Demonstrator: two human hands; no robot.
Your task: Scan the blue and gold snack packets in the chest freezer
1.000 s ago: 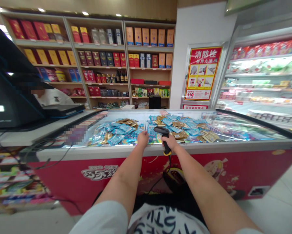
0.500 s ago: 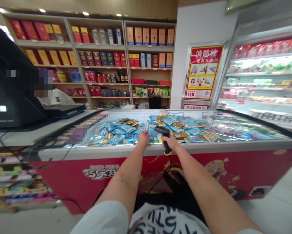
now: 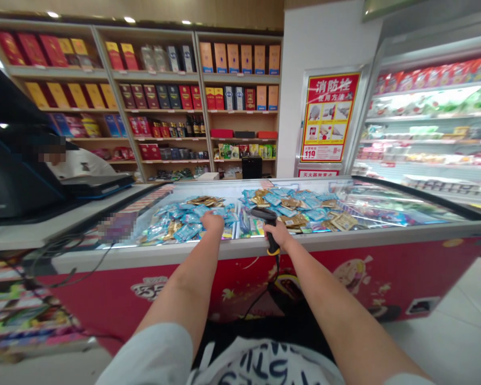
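A red chest freezer [image 3: 344, 270] stands before me, filled with several blue and gold wrapped ice creams [image 3: 184, 222]. My left hand [image 3: 212, 221] reaches over the front rim into the left pile, fingers curled down among the packets; what it grips is hidden. A black barcode scanner [image 3: 266, 219] with a yellow-tipped handle is held in my right hand [image 3: 278, 233], which rests on the freezer's front rim [image 3: 384, 236], the scanner head pointing over the packets. A cable hangs from the scanner down the freezer front.
A checkout counter with a black screen [image 3: 11, 166] and loose cables stands at left; another person [image 3: 77, 163] sits behind it. Wooden shelves of boxed goods [image 3: 163, 96] line the back wall. An open chiller [image 3: 433, 123] runs along the right, beside a red fire-hydrant sign [image 3: 328, 117].
My left hand has moved left and forward from beside the scanner into the left pile of packets. My right hand and the scanner stay put. My view has shifted slightly right.
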